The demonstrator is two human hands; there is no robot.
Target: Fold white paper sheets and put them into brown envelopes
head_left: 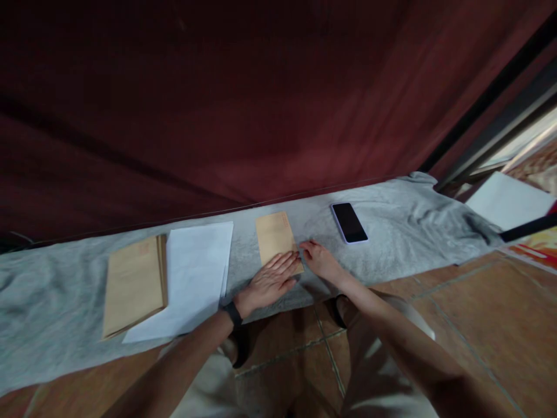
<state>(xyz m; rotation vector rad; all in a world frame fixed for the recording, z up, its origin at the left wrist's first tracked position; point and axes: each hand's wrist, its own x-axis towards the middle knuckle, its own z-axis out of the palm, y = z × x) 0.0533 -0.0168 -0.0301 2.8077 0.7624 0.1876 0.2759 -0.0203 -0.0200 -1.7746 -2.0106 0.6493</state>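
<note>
A small brown paper envelope [275, 237] lies flat on the grey cloth, with faint red print near its upper right corner. My left hand [270, 283] rests flat across the envelope's lower part, fingers stretched out and together, covering its lower left corner. Just beyond the envelope's right edge is my right hand [322, 262], its fingers curled in. Whether anything is between those fingertips is hidden. To the left, white paper sheets [198, 273] lie on the cloth, and a stack of brown envelopes [134, 277] partly overlaps them.
A phone [349, 223] with a dark screen and pale purple edge lies right of my hands. The grey cloth [400, 232] covers a long, narrow surface against a dark red backdrop [261, 116]. Brown floor tiles [491, 325] show in front. A white box-like object [511, 200] is at far right.
</note>
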